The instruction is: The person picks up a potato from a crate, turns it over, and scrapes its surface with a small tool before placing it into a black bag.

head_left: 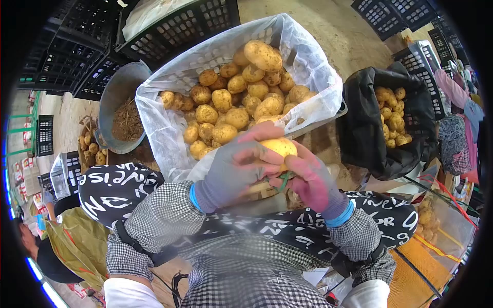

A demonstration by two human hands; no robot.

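A yellow potato [280, 147] is held up over the near edge of a crate. My left hand [239, 167], in a grey glove with pink stains, is closed around its left side. My right hand [316, 179], in a pink and grey glove, pinches its lower right side. A small green item [284, 180] shows by the right fingertips, too little of it visible to name. Beyond my hands, a crate lined with white cloth [172, 56] holds a heap of soil-marked potatoes [226, 110].
To the right stands a black-lined crate [359, 123] of potatoes. On the left are a grey bucket [108, 113] with soil and a small pile of potatoes [92, 149]. Black crates [179, 31] stack behind. Another person [454, 138] is at far right.
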